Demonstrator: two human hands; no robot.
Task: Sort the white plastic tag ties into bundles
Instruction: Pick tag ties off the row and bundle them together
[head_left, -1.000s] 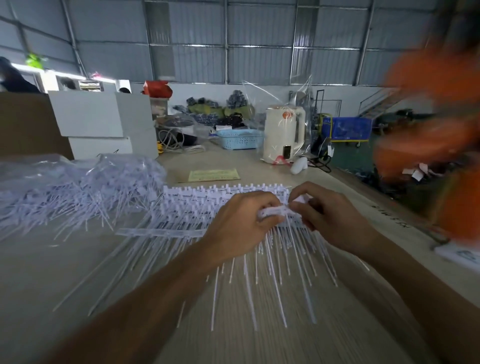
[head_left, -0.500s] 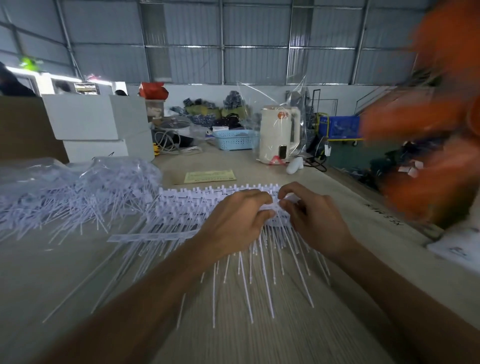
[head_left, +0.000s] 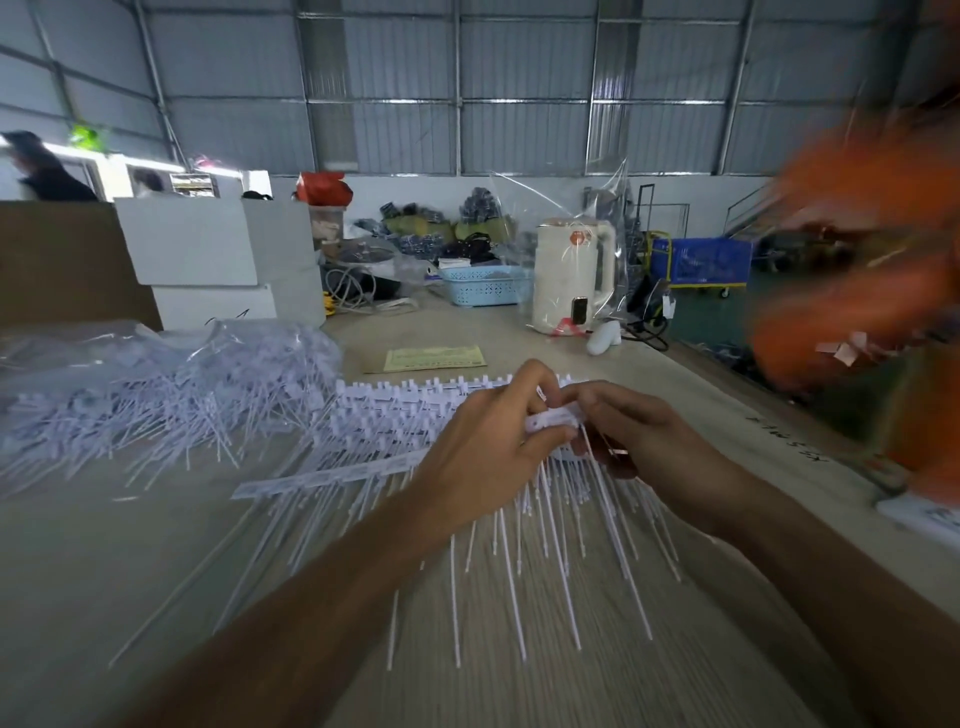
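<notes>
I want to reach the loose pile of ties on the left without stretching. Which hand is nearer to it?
Left. The left hand lies just right of the loose pile; the right hand sits farther right, beyond the left hand.

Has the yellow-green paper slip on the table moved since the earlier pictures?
No. The paper slip lies in the same place relative to the white kettle and blue basket; only the head camera shifts slightly.

My left hand (head_left: 483, 457) and right hand (head_left: 631, 434) meet out front, forearms converging, fingers (head_left: 540, 382) curled and pinching together.
</notes>
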